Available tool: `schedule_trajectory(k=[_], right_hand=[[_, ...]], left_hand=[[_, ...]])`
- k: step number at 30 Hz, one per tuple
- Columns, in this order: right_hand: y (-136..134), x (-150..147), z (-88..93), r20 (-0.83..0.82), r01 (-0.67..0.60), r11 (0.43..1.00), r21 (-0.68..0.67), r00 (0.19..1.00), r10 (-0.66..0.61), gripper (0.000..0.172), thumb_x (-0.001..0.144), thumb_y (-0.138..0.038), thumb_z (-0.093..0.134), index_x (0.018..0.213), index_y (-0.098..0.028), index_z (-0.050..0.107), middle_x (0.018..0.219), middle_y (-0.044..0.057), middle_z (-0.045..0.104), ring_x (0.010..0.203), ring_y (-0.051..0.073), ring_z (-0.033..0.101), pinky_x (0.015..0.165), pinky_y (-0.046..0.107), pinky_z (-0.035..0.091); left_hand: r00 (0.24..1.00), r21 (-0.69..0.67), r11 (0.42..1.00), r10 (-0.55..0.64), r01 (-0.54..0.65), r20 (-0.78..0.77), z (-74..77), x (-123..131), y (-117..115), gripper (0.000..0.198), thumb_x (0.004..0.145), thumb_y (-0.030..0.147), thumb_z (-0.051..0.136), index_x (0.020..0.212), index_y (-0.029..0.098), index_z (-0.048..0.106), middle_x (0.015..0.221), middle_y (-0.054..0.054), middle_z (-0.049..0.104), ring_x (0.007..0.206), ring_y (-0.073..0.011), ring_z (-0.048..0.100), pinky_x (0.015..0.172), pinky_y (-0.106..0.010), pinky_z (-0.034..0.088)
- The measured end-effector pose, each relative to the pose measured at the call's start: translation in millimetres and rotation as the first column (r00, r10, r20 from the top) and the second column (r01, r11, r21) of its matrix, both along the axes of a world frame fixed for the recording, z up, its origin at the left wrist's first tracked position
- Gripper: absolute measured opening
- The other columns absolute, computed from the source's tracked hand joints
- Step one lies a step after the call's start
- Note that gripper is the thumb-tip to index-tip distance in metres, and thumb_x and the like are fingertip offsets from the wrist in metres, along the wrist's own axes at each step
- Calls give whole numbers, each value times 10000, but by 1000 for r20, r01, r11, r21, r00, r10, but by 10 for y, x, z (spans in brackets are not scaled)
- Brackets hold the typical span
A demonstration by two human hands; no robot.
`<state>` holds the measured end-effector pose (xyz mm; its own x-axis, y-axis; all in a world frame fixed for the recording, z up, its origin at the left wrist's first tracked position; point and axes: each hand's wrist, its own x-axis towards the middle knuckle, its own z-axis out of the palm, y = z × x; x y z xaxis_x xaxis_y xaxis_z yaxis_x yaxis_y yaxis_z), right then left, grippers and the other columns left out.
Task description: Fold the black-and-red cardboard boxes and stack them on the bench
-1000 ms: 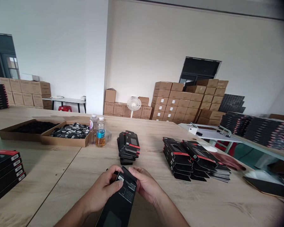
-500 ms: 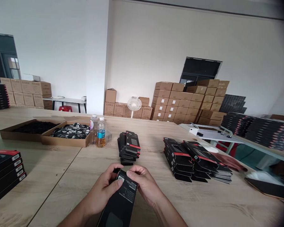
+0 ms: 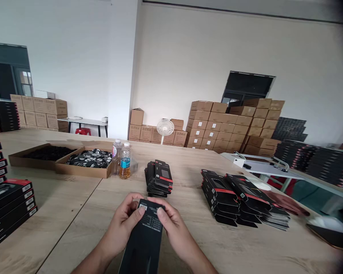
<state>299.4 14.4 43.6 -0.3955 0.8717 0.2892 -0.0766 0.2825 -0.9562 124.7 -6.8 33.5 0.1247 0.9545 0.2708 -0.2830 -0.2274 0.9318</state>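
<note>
Box (image 3: 144, 243) of black card | seemed light, stiff, slick; best held by edges | left hand (image 3: 121, 224), right hand (image 3: 173, 226) half-closed, pinched top end

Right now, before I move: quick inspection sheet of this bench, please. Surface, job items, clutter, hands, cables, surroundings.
Surface: light wood table, with a seam running across it.
Job items: black retail box held upright in both hands; more black boxes with red stripes in a stack ahead and in piles to the right.
Clutter: two plastic bottles beside cardboard trays.
Hands: left hand and right hand both grip the box's sides.
Cables: nothing seen.
Surroundings: stacked cardboard cartons, white electric fan.
</note>
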Motion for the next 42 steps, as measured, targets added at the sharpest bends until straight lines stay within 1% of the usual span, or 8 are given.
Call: schedule_trajectory(k=[5,9,13,18,24,30,38,42], right_hand=[[-116,-42,17,102,45,998,41,994,-49,792,857,-462,613,1524,-332,206,1389,86,503,1042,219,606,904,401,502],[-177,-145,-51,450,160,904,397,824,-344,1054,634,-276,772,1525,-339,213,1502,74,386,1304,317,448,1074,486,391],[-169,-250,-163,536,105,732,674,612,-581,1053,599,-132,684,1533,-303,227,1494,93,404,1310,338,444,1056,475,420],[-92,-208,-225,537,2,620,784,499,-681,1058,563,-22,561,1534,-279,230,1507,101,393,1270,332,467,1015,486,435],[-55,-155,-210,530,-43,583,812,474,-703,1064,561,4,535,1535,-289,223,1528,97,376,1279,337,445,1012,509,409],[-7,-133,-241,525,-56,572,818,479,-703,1086,551,27,530,1539,-287,205,1514,98,398,1288,327,441,1014,500,407],[43,-134,-300,400,32,484,874,519,-755,1041,611,15,511,1547,-279,161,1508,105,393,1287,325,454,1015,513,435],[86,-107,-315,346,88,461,883,540,-767,989,683,-9,530,1550,-265,126,1493,113,398,1313,307,444,1044,492,443]], left_hand=[[906,137,896,424,-422,21,112,-116,80,301,847,441,649,1009,233,503,886,18,609,710,-105,572,623,-204,470],[775,146,761,627,-632,85,158,-238,146,340,802,438,693,972,231,485,917,18,600,581,-74,538,489,-181,439],[773,184,758,634,-626,20,134,-311,175,347,812,434,679,1045,230,521,917,-4,647,634,-110,582,540,-209,474],[804,271,800,581,-535,-128,113,-403,210,435,829,416,651,1227,242,620,1262,-71,651,1106,-227,622,911,-317,508],[865,217,855,495,-471,-77,95,-485,253,479,810,416,673,1257,249,637,1242,-69,694,1126,-254,642,981,-381,510],[825,369,803,547,-468,-143,63,-553,270,307,825,365,666,1110,275,736,1284,-68,655,1245,-260,563,1107,-428,405],[903,270,871,430,-410,-18,158,-475,196,401,824,347,683,1219,284,654,1289,-69,655,1160,-240,620,988,-377,506],[913,234,883,402,-407,70,217,-438,156,357,778,341,733,1112,220,701,1220,-93,699,1114,-248,650,955,-353,527]])
